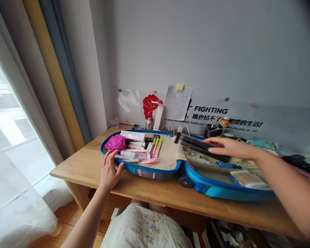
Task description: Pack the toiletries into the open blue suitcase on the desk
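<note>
An open blue suitcase [155,169] lies on the wooden table. My left hand [109,169] rests on the rim of its left half with fingers apart, near a purple bath puff [116,143]. Beside the puff are white tubes and boxes [134,136] and green-and-pink packets [157,147]. My right hand [222,147] grips a long dark object [196,143], blurred by motion, above the right half. Below it lie a blue item [227,165] and a box of cotton swabs [248,179].
Behind the suitcase stand a white power strip [158,117], a small metal bottle [148,123] and an orange bottle [223,124]. A clear cup [114,123] is at the back left corner. Curtains [57,69] hang at the left.
</note>
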The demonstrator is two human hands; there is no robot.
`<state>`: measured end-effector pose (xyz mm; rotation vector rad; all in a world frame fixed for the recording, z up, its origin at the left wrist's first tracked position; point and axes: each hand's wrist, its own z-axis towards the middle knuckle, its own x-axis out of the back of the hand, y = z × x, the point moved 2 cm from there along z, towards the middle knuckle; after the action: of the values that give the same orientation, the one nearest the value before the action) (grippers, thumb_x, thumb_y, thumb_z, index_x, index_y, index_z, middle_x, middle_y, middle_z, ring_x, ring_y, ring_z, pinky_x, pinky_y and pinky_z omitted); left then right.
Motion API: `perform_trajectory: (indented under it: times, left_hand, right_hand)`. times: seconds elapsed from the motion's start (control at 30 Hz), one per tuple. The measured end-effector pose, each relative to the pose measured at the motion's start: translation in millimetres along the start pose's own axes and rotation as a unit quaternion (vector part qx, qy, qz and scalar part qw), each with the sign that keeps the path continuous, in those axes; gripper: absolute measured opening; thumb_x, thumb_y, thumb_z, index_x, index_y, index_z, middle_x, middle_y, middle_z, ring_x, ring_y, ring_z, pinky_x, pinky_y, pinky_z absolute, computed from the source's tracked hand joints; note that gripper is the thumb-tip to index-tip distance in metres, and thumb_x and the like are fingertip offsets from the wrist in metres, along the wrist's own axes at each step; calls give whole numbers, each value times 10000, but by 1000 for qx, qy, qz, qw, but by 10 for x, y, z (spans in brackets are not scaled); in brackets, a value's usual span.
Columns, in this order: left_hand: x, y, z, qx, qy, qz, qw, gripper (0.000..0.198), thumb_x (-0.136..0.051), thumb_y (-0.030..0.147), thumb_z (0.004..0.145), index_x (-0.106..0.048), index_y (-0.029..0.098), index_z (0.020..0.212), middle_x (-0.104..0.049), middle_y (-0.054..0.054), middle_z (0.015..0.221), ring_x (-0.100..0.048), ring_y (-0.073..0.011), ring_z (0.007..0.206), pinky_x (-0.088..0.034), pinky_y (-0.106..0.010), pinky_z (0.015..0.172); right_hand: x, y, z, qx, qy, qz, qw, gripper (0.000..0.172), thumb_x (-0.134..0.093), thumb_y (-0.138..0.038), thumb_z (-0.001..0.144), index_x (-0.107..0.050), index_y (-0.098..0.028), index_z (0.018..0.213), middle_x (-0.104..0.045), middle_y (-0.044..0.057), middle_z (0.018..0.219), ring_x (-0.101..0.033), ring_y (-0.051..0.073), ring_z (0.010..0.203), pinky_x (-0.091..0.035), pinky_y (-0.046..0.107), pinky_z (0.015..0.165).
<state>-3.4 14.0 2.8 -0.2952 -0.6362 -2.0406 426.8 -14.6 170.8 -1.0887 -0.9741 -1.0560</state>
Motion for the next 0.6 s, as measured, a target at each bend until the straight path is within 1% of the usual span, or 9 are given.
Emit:
perform_trajectory:
  times: [0.07,0.17,0.27,0.37,0.4,0.47,0.53,0.6]
  left_hand:
    - [-17,-19,-5,2,4,-7,1000,573,-415,486,941,-376,172,1418,-540,-161,1330,-385,-312,1355,-278,-529,1142]
    - [-31,-30,-10,-2,5,-21,1000,633,-411,498,942,-293,177,1476,-486,-171,1395,-351,-314,1388,-269,-538,1149]
    - [-17,-2,-2,-8,16,-33,999,684,-414,504,943,-213,183,1513,-403,-191,1468,-319,-321,1415,-275,-547,1142]
    - [24,50,59,-20,32,-23,999,710,-420,509,941,-181,180,1523,-304,-212,1532,-270,-333,1443,-262,-562,1140]
    - [42,70,99,-31,36,-15,999,710,-420,514,940,-191,175,1521,-297,-215,1537,-258,-338,1449,-248,-566,1144]
    - [75,110,212,-65,28,4,997,689,-420,527,933,-256,173,1501,-351,-203,1516,-265,-339,1447,-215,-564,1156]
    - [93,145,354,-103,-9,17,995,641,-421,541,925,-358,188,1457,-439,-172,1469,-307,-331,1427,-202,-545,1165]
    - [94,169,495,-132,-66,17,989,581,-412,548,924,-457,208,1392,-510,-135,1423,-366,-317,1394,-220,-516,1163]
  right_hand:
    - [-189,-458,130,33,2,10,999,462,-666,-435,725,-661,-271,1158,-704,99,1066,-662,223,981,-466,335,918]
    - [-451,-1130,396,81,-3,32,996,458,-665,-456,760,-642,-269,1177,-716,64,1072,-669,210,956,-487,317,878]
    - [-654,-1643,654,136,-62,78,986,426,-641,-434,801,-619,-268,1192,-723,19,1097,-679,186,951,-509,269,818]
    - [-821,-1956,795,153,-83,84,981,446,-640,-475,797,-617,-273,1194,-727,19,1095,-687,224,970,-523,298,785]
    - [-870,-2026,811,157,-81,81,981,448,-639,-490,794,-619,-282,1190,-729,19,1088,-689,236,968,-525,310,777]
    - [-952,-2131,806,171,-79,79,979,436,-636,-500,794,-623,-297,1180,-731,12,1081,-693,236,959,-526,312,777]
    - [-1008,-2205,773,192,-79,81,975,430,-635,-494,798,-623,-293,1178,-729,0,1096,-692,216,958,-523,295,793]
    - [-1045,-2265,730,220,-78,79,969,440,-637,-487,804,-623,-277,1190,-722,-5,1132,-683,197,981,-516,272,811]
